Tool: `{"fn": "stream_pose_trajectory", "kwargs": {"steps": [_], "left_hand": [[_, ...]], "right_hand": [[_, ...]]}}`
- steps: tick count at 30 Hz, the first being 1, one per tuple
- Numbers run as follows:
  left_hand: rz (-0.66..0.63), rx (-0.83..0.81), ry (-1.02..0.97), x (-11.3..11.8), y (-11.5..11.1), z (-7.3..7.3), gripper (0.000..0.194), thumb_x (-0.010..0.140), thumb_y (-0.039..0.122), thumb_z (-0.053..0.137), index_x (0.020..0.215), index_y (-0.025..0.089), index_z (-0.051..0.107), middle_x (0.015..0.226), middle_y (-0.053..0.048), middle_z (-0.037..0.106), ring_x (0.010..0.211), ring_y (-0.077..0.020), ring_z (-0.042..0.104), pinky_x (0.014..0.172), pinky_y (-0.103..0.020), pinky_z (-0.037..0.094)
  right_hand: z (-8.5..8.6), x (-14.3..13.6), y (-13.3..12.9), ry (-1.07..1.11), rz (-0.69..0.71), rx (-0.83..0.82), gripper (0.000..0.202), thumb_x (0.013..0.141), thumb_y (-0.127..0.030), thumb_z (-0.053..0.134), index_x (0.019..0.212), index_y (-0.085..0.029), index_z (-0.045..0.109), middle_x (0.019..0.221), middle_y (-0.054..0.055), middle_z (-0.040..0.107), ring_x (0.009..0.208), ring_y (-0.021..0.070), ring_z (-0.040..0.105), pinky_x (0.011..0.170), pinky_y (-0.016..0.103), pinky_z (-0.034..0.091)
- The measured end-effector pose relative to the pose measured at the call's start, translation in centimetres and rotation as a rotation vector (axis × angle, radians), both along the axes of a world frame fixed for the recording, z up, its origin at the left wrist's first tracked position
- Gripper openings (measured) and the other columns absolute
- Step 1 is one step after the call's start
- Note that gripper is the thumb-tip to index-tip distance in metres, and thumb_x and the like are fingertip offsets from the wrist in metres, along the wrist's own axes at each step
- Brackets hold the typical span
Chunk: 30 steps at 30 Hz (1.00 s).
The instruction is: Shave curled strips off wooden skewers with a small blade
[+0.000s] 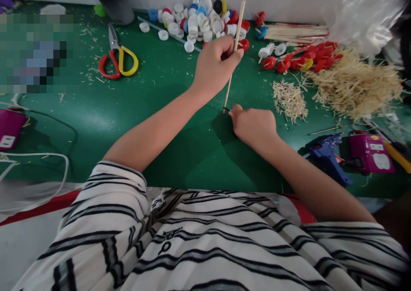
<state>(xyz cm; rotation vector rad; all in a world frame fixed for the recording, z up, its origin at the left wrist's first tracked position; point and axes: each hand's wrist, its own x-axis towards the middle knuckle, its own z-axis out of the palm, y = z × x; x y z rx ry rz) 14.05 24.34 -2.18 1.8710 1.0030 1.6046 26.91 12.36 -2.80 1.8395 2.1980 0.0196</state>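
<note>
My left hand (215, 66) is closed around a thin wooden stick (240, 23), which slants from upper right down toward the green table (180, 136). Lower and to the right, my right hand (253, 124) has its fingers curled together. A small dark object (227, 109) sticks out from its fingertips and meets the stick's lower end. Most of that object is hidden by the fingers, so I cannot make out what it is.
Bottle caps (202, 21) lie at the back, scissors (117, 59) at the left. On the right are red caps on sticks (317, 55), wood shavings (356, 83), a smaller shavings pile (290, 101), a blue glue gun (330, 158) and a purple box (372, 151).
</note>
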Motion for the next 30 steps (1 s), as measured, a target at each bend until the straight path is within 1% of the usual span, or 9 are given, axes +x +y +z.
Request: {"fn": "stream_pose_trajectory", "kwargs": {"steps": [4, 7, 9, 14, 19, 22, 26, 29, 30], "left_hand": [[0.006, -0.001, 0.023, -0.05, -0.3, 0.31, 0.048, 0.076, 0.011, 0.065, 0.053, 0.023, 0.024, 0.053, 0.001, 0.028, 0.054, -0.0149, 0.025, 0.058, -0.039, 0.022], [-0.023, 0.025, 0.019, -0.13, -0.52, 0.44, 0.049, 0.078, 0.012, 0.065, 0.055, 0.023, 0.023, 0.056, 0.001, 0.028, 0.055, -0.0152, 0.026, 0.059, -0.038, 0.023], [-0.045, 0.045, 0.023, -0.17, -0.54, 0.4, 0.048, 0.079, 0.013, 0.064, 0.056, 0.024, 0.023, 0.057, 0.001, 0.028, 0.055, -0.0158, 0.027, 0.059, -0.039, 0.024], [-0.004, 0.05, 0.058, -0.24, -0.09, 0.02, 0.044, 0.077, 0.023, 0.064, 0.057, 0.024, 0.024, 0.054, 0.0, 0.031, 0.053, -0.017, 0.028, 0.057, -0.039, 0.025], [-0.032, 0.052, 0.033, -0.26, 0.05, 0.02, 0.044, 0.076, 0.017, 0.064, 0.055, 0.024, 0.026, 0.054, 0.0, 0.031, 0.053, -0.0167, 0.03, 0.058, -0.04, 0.028], [-0.038, 0.052, 0.02, -0.14, -0.01, 0.16, 0.045, 0.073, 0.018, 0.065, 0.054, 0.024, 0.026, 0.053, 0.001, 0.031, 0.053, -0.0168, 0.03, 0.058, -0.041, 0.027], [-0.069, 0.047, 0.022, -0.11, 0.05, 0.26, 0.044, 0.074, 0.026, 0.064, 0.054, 0.025, 0.025, 0.053, -0.001, 0.034, 0.054, -0.0172, 0.029, 0.058, -0.041, 0.026], [-0.098, 0.047, 0.072, -0.26, 0.11, 0.26, 0.048, 0.08, 0.037, 0.065, 0.053, 0.025, 0.027, 0.053, -0.001, 0.036, 0.056, -0.0161, 0.027, 0.057, -0.041, 0.026], [-0.108, 0.049, 0.081, -0.29, 0.11, 0.25, 0.047, 0.081, 0.039, 0.064, 0.053, 0.026, 0.028, 0.053, -0.001, 0.036, 0.057, -0.0156, 0.026, 0.057, -0.041, 0.026]], "right_hand": [[0.14, -0.14, -0.07, -0.008, -0.004, -0.033, 0.053, 0.106, -0.038, 0.019, 0.13, -0.016, 0.061, 0.087, 0.019, 0.075, 0.083, 0.0312, 0.072, 0.067, 0.035, 0.036], [0.17, -0.16, -0.07, -0.009, 0.001, -0.051, 0.052, 0.105, -0.037, 0.021, 0.129, -0.016, 0.062, 0.086, 0.019, 0.075, 0.082, 0.032, 0.072, 0.067, 0.036, 0.037], [0.25, -0.19, -0.07, -0.003, 0.004, -0.051, 0.051, 0.105, -0.036, 0.022, 0.128, -0.015, 0.063, 0.087, 0.02, 0.075, 0.083, 0.0326, 0.072, 0.068, 0.036, 0.038], [0.79, -0.33, -0.23, -0.011, 0.008, -0.056, 0.051, 0.105, -0.036, 0.023, 0.126, -0.015, 0.064, 0.091, 0.02, 0.075, 0.085, 0.0311, 0.072, 0.066, 0.035, 0.038], [0.9, -0.06, -0.58, -0.022, 0.004, -0.061, 0.053, 0.105, -0.037, 0.021, 0.126, -0.015, 0.065, 0.088, 0.02, 0.075, 0.084, 0.0317, 0.072, 0.063, 0.034, 0.035], [0.6, 0.27, -0.78, 0.0, -0.015, -0.046, 0.055, 0.105, -0.041, 0.02, 0.126, -0.017, 0.065, 0.087, 0.018, 0.075, 0.081, 0.0302, 0.07, 0.064, 0.034, 0.034], [0.31, 0.42, -0.73, 0.023, -0.06, 0.0, 0.056, 0.106, -0.046, 0.019, 0.126, -0.019, 0.064, 0.094, 0.017, 0.076, 0.083, 0.029, 0.069, 0.065, 0.033, 0.032], [0.25, 0.24, -0.47, 0.049, -0.046, 0.031, 0.057, 0.106, -0.045, 0.017, 0.125, -0.018, 0.064, 0.099, 0.017, 0.076, 0.084, 0.0283, 0.068, 0.065, 0.033, 0.03], [0.24, 0.18, -0.39, 0.057, -0.036, 0.041, 0.058, 0.106, -0.044, 0.016, 0.124, -0.017, 0.064, 0.099, 0.017, 0.076, 0.084, 0.0282, 0.067, 0.065, 0.033, 0.03]]}}
